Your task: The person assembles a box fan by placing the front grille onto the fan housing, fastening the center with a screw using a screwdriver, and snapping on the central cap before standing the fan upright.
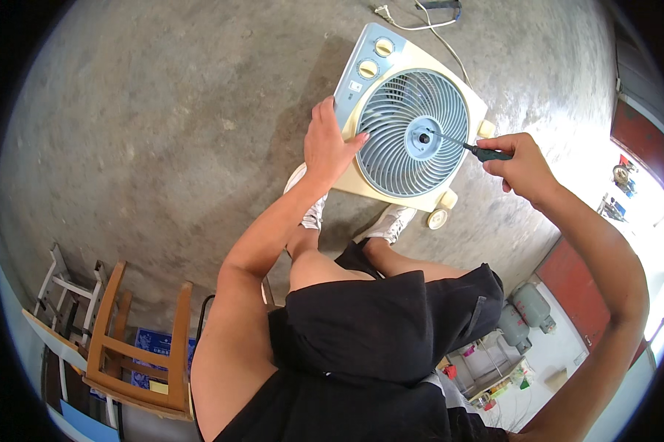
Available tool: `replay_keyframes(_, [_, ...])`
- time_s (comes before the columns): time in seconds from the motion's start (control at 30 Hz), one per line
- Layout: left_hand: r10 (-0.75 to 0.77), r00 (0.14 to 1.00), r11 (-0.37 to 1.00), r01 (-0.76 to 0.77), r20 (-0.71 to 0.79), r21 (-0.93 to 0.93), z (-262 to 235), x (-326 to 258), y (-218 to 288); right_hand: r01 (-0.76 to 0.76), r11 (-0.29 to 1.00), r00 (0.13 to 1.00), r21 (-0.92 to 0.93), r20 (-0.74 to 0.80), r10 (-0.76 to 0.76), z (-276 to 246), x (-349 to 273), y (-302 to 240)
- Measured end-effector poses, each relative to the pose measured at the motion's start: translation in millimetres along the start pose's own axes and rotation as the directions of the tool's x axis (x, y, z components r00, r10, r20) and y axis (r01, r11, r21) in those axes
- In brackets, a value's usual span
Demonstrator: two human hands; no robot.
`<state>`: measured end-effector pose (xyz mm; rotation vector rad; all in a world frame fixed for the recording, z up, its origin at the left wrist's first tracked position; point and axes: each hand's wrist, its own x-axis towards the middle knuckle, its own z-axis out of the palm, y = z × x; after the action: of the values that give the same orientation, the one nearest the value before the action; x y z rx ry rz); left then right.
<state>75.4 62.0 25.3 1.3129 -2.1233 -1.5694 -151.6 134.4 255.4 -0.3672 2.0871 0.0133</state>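
A square box fan (413, 180) with a cream body and a round blue-grey slatted grille (391, 162) lies on the floor in front of my feet. Two cream knobs (376, 59) sit on its blue control strip. My left hand (330, 144) rests on the fan's left edge, thumb stretched over the grille and fingers along the side. In my right hand (522, 166) is a screwdriver with a dark green handle (490, 155). Its thin shaft points left, and the tip reaches the grille's hub (424, 138), beside a dark center post.
A round cream cap (437, 219) lies by the fan's lower corner. The white power cord and plug (383, 12) trail beyond the fan. Wooden chairs (140, 346) stand at lower left. Grey gas cylinders (531, 308) stand at lower right. My white shoes (394, 221) are close to the fan.
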Motion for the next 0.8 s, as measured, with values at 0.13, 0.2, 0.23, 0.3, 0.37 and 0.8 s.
replay_keyframes(0.13, [0.009, 1.0, 1.0, -0.009, -0.004, 0.001, 1, 0, 0, -0.047, 0.998, 0.999, 0.038, -0.006, 0.047, 3, -5, -2])
replay_keyframes(0.2, [-0.01, 1.0, 1.0, 0.01, -0.008, -0.022, 0, 1, 1, -0.036, 0.998, 0.999, 0.05, -0.014, 0.036, 5, -4, 5])
replay_keyframes(0.23, [-0.004, 1.0, 1.0, 0.004, -0.009, -0.022, 1, 1, 1, -0.025, 0.998, 0.999, 0.058, -0.018, 0.026, 6, -4, 8])
replay_keyframes(0.3, [-0.022, 1.0, 0.999, 0.022, -0.011, -0.027, 2, -1, 1, -0.039, 0.998, 0.999, 0.053, -0.012, 0.039, 3, -6, 3])
replay_keyframes(0.37, [0.005, 1.0, 1.0, -0.005, -0.021, 0.0, 1, 0, 2, -0.055, 0.997, 0.998, 0.051, -0.008, 0.055, 3, -8, -4])
replay_keyframes(0.8, [-0.017, 1.0, 0.998, 0.016, 0.017, 0.062, 1, -1, 5, 0.224, 0.949, 0.974, -0.223, 0.071, -0.214, -23, -28, 24])
